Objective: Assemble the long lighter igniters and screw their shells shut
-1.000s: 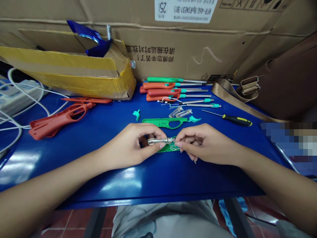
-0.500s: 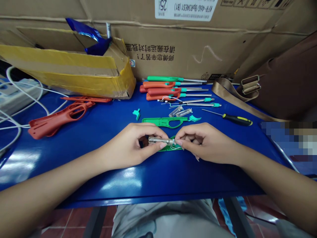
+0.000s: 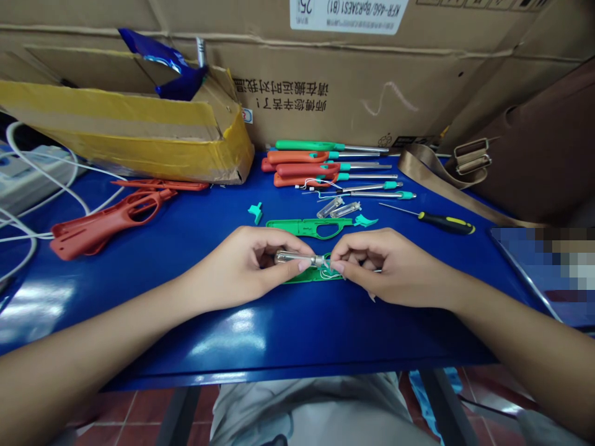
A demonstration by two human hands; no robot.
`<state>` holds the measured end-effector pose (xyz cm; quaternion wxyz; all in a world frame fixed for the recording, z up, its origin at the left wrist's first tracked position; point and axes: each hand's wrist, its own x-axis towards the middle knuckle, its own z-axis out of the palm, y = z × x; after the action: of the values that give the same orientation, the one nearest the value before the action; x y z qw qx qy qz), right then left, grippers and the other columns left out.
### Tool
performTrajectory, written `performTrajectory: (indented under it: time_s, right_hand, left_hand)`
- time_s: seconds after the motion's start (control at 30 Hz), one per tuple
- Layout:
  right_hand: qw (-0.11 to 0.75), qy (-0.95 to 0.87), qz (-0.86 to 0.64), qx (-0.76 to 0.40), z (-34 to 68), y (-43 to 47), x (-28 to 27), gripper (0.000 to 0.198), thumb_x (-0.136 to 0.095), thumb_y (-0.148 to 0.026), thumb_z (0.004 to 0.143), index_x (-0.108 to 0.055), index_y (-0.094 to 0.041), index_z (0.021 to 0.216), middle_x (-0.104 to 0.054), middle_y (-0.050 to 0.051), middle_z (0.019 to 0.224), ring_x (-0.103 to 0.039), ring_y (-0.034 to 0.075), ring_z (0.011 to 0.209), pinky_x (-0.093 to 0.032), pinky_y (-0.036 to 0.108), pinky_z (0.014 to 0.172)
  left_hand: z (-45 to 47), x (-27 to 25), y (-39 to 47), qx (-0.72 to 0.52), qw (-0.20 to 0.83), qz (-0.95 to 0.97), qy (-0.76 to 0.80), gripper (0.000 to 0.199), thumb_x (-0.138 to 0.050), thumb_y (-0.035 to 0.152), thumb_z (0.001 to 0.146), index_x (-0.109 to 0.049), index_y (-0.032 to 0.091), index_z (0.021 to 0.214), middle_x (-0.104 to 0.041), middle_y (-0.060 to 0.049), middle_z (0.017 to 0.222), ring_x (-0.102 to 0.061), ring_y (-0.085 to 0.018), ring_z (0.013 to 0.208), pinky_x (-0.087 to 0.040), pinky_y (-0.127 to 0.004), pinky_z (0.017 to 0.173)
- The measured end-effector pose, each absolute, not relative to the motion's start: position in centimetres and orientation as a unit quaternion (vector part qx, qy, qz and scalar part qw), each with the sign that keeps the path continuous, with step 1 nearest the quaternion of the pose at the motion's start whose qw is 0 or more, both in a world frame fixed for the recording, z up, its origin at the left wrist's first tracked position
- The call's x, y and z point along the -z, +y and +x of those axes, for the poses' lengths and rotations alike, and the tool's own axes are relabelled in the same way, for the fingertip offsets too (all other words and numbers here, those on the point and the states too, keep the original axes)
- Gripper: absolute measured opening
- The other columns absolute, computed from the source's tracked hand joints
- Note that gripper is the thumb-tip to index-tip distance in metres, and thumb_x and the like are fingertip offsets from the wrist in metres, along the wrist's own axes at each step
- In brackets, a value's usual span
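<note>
My left hand (image 3: 251, 263) is closed around a clear lighter fuel tank (image 3: 292, 256), its metal valve end pointing right. My right hand (image 3: 393, 266) pinches at a small piece beside that valve end; the fingertips hide what it is. Below both hands lies a green lighter shell half (image 3: 302, 276), with white wires (image 3: 331, 275) in it and its right part covered by my right hand. Just beyond my fingers rests another green shell half (image 3: 304, 227) with a loop handle. A teal trigger (image 3: 366, 220) lies at its right end, and another teal piece (image 3: 255, 212) sits to its left.
Behind are several stick lighters (image 3: 307, 170), metal lighter tubes (image 3: 376, 196) and two clear tanks (image 3: 344, 209). A screwdriver (image 3: 446, 223) and strap (image 3: 460, 196) lie right. Red shells (image 3: 106, 226), white cables (image 3: 35, 235) and a yellow-taped box (image 3: 186, 152) are left.
The fuel tank has shifted slightly left and up in my left hand. A small gap now shows between its valve end and my right fingertips.
</note>
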<state>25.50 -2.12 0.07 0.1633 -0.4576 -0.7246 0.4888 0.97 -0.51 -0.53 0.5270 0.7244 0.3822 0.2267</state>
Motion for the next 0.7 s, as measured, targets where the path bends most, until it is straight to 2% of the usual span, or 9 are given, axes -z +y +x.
performTrajectory:
  time_s: [0.7]
  right_hand:
    - [0.145, -0.753, -0.441, -0.467, 25.61, -2.29, 0.12, 0.015, -0.057, -0.029, 0.096, -0.066, -0.02, 0.089, -0.054, -0.006, 0.062, -0.052, 0.007, 0.051, -0.038, 0.02, 0.05]
  left_hand:
    - [0.97, 0.72, -0.46, -0.23, 0.541, 0.713, 0.382, 0.02, -0.07, 0.03, 0.09, -0.077, 0.016, 0.103, -0.08, -0.005, 0.097, -0.073, -0.017, 0.082, -0.057, -0.024, 0.07]
